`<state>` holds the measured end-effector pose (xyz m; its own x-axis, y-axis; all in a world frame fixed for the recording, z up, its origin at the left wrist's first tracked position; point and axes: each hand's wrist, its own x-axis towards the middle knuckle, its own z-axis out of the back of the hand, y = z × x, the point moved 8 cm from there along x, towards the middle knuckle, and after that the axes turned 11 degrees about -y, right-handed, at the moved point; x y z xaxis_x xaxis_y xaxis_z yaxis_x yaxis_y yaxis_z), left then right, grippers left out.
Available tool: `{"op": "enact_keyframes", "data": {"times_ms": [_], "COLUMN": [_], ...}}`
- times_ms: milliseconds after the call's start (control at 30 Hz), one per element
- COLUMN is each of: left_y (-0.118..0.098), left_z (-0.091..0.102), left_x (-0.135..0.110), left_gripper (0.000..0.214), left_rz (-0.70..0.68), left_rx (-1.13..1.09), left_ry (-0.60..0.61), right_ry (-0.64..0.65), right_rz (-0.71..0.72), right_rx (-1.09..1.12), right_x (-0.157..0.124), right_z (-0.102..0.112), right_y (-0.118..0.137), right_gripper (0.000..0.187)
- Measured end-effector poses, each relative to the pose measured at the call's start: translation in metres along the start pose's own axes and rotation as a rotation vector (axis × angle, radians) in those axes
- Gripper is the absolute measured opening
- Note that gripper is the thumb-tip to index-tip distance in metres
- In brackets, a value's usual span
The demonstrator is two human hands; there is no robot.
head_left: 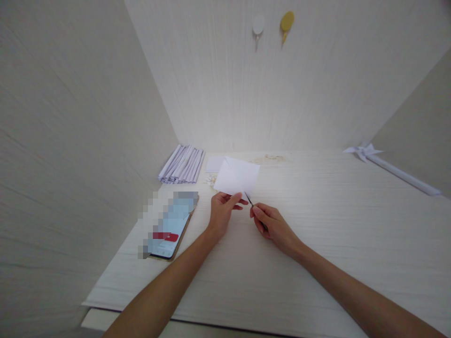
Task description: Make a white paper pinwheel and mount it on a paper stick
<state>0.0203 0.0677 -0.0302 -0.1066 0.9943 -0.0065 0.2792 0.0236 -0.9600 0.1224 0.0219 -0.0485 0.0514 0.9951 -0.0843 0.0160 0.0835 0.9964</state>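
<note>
A white square sheet of paper [237, 174] is pinched at its near edge by my left hand [222, 211], thumb on top and fingers beneath. A faint crease shows near its far corner. My right hand [270, 221] is closed around a pair of small dark scissors [249, 199]; most of their handle is hidden by my fingers. The thin pointed end reaches the paper's near right edge, close to my left thumb. Behind the held sheet, another white piece of paper [213, 164] lies flat on the table.
A bundle of rolled paper sticks [182, 164] lies at the back left. In front of it rests a phone [172, 227], its screen lit and partly blurred. A paper pinwheel [401, 173] lies along the right wall. Two hooks, white [258, 24] and yellow [287, 21], are on the back wall.
</note>
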Motion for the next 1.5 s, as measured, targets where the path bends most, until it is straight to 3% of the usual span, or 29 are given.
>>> {"op": "enact_keyframes", "data": {"times_ms": [367,900,1500], "left_y": [-0.003,0.006,0.007], "left_z": [-0.012,-0.011,-0.011], "left_x": [-0.006,-0.008,-0.006], "left_gripper": [0.019,0.013,0.017], "left_rz": [-0.046,0.023,0.015], "left_rx": [0.144,0.148,0.159], "left_ry": [0.145,0.12,0.121], "right_ry": [0.017,0.024,0.015], "right_rz": [0.007,0.017,0.039], "right_rx": [0.062,0.182,0.153], "right_x": [0.001,0.002,0.002], "right_z": [-0.002,0.0,0.001], "right_y": [0.002,-0.002,-0.003], "right_gripper": [0.025,0.026,0.025]}}
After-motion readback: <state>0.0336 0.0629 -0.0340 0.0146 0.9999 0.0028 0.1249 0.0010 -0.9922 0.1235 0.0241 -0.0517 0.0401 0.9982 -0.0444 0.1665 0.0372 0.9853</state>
